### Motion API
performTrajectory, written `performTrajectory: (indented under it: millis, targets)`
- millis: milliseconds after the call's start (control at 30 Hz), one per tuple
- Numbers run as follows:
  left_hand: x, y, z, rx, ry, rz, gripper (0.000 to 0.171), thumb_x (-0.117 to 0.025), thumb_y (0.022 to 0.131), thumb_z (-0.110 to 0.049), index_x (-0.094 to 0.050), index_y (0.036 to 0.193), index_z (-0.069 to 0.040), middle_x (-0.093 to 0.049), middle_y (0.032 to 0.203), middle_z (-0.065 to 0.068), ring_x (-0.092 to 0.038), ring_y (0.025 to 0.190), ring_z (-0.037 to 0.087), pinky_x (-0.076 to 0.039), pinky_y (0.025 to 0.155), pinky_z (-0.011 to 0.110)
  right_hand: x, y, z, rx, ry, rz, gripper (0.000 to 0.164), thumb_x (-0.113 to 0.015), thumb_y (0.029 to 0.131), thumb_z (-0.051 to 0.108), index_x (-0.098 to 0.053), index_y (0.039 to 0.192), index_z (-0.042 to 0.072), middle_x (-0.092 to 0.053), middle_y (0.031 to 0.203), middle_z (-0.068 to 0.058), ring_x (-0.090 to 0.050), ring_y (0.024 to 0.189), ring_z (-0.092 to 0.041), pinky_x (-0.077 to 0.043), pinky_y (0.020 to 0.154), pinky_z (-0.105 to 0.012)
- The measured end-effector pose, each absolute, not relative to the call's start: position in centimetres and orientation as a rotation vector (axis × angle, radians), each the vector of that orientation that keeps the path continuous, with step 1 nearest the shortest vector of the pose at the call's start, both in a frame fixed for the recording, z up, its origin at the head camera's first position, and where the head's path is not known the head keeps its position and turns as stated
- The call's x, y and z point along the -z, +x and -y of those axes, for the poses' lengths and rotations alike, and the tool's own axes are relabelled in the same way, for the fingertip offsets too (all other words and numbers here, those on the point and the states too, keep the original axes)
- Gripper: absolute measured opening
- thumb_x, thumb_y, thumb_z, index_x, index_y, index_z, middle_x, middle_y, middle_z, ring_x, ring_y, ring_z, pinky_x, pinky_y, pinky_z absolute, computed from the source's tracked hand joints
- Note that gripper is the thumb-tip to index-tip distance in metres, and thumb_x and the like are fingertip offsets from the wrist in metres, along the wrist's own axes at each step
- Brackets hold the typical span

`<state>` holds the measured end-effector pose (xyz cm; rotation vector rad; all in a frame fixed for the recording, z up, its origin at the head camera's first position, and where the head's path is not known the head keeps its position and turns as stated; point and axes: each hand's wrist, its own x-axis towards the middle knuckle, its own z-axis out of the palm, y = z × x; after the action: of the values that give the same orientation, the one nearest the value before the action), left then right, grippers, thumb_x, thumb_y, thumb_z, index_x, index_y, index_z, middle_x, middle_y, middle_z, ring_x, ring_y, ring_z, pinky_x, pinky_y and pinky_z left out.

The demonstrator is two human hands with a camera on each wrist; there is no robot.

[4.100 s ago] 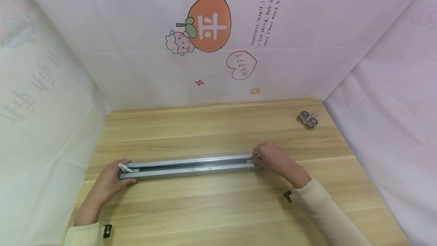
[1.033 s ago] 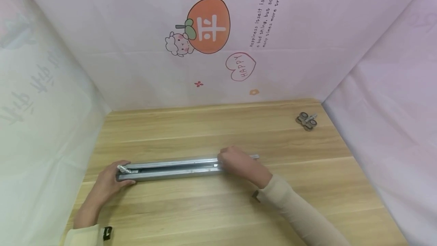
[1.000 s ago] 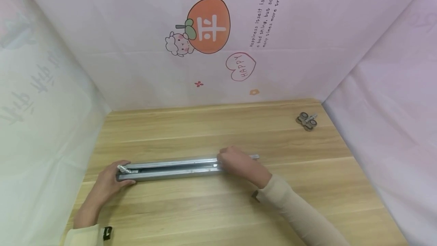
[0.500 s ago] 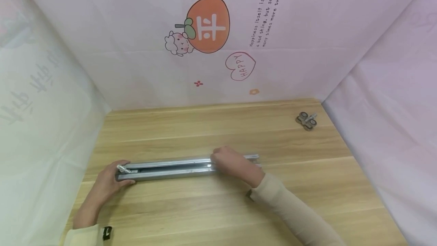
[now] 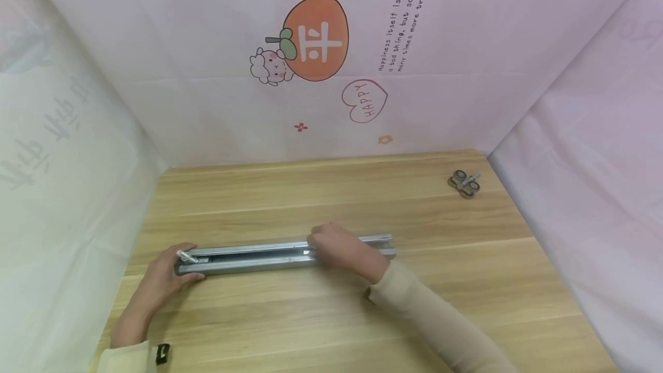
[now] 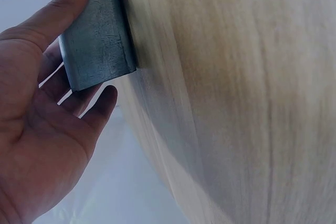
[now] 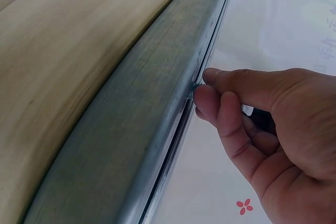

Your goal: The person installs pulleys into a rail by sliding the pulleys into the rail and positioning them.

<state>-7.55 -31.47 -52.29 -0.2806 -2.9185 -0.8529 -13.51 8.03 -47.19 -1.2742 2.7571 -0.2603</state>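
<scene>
Left hand clasps the metal rail near one end, seemingly for steadiness, while the right hand pinches a bolt in its slot.

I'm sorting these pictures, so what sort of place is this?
Probably a small screened-off work booth: a wooden table, pale sheets on three sides, and a metal rail resting on the wood.
</scene>
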Motion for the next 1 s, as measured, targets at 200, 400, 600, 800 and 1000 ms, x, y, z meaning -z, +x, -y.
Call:
performTrajectory:
  millis: [200,400,600,800,1000]
  targets:
    - [52.4,-7.5,31.5,0.855,-0.28,2.922,0.071,-0.088,0.061,-0.015,-0.06,0.122,0.004,-0.06,0.122,0.032,-0.054,0.112,0.052,-0.044,0.096,0.066,47.1,-13.5,-7.2,0.242,-1.27,-2.741,0.011,-0.062,0.085,0.003,-0.069,0.085,0.012,-0.054,0.071,0.007,-0.048,0.059,-0.006,-0.042,0.05,-0.013]
    - [52.4,-7.5,31.5,0.86,-0.275,2.924,0.071,-0.088,0.061,-0.016,-0.059,0.123,0.004,-0.06,0.123,0.032,-0.054,0.113,0.052,-0.044,0.096,0.066,47.2,-13.4,-6.5,0.226,-1.288,-2.742,0.015,-0.06,0.086,0.001,-0.07,0.085,0.012,-0.055,0.07,0.007,-0.047,0.058,-0.006,-0.041,0.05,-0.012]
    - [52.4,-7.5,31.4,0.864,-0.276,2.924,0.071,-0.088,0.061,-0.016,-0.059,0.123,0.004,-0.06,0.123,0.032,-0.054,0.113,0.052,-0.044,0.096,0.066,47.4,-13.5,-5.9,0.256,-1.324,-2.747,0.015,-0.059,0.087,0.003,-0.069,0.082,0.012,-0.054,0.068,0.007,-0.047,0.057,-0.006,-0.041,0.048,-0.011]
    - [52.3,-7.5,31.5,0.856,-0.278,2.916,0.071,-0.088,0.06,-0.015,-0.06,0.122,0.004,-0.061,0.121,0.032,-0.054,0.111,0.052,-0.044,0.095,0.066,47.2,-13.5,-5.0,0.231,-1.338,-2.737,0.014,-0.06,0.087,0.004,-0.068,0.081,0.013,-0.056,0.07,0.007,-0.047,0.057,-0.005,-0.04,0.049,-0.011]
    - [52.4,-7.5,31.5,0.847,-0.297,2.896,0.071,-0.088,0.06,-0.016,-0.06,0.121,0.004,-0.06,0.121,0.033,-0.055,0.11,0.053,-0.045,0.094,0.066,47.1,-13.6,-4.2,0.238,-1.393,-2.728,0.013,-0.061,0.087,0.003,-0.069,0.083,0.012,-0.059,0.071,0.006,-0.047,0.057,-0.005,-0.04,0.049,-0.011]
